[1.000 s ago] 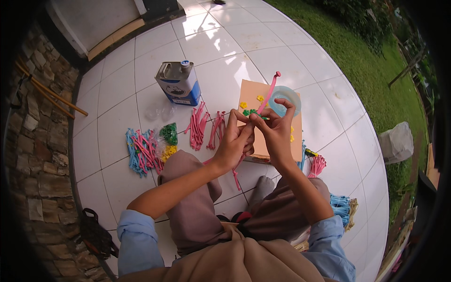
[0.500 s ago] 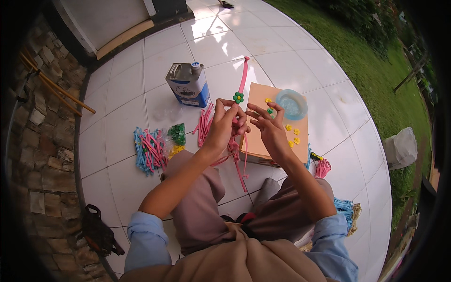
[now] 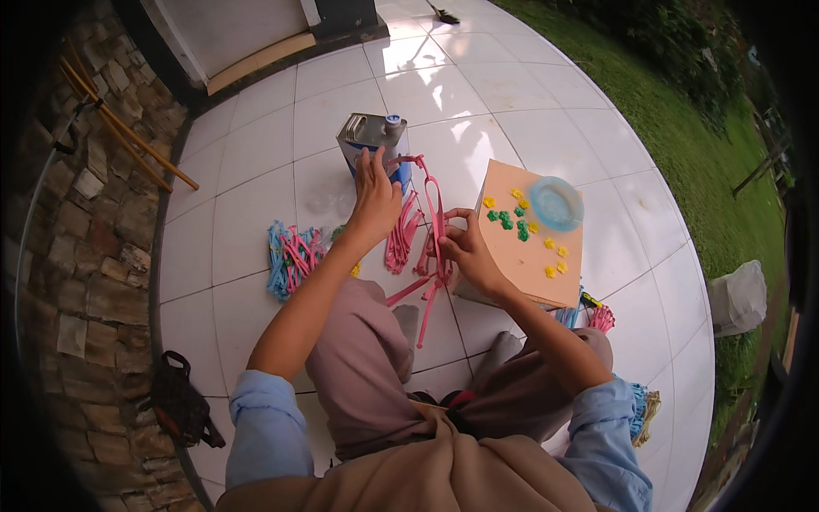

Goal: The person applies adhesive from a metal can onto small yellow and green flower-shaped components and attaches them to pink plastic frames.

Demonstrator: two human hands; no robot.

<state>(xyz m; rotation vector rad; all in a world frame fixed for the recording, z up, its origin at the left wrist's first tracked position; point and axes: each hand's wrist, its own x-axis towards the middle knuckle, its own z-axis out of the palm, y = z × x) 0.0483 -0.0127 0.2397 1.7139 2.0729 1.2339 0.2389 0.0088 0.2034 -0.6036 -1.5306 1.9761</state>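
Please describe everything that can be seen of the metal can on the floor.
The metal can is a rectangular grey tin with a flat top and a small round light cap near one corner. A blue label covers its front side. It stands upright on the white tiled floor, beyond the person's knees. The left hand reaches toward its front; whether it touches cannot be told. Pink strips lie just before it.

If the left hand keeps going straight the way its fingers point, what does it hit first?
Most likely the metal can: the left hand points up the picture at it, fingertips already at or near its blue lower face. Contact can't be confirmed from this single view.
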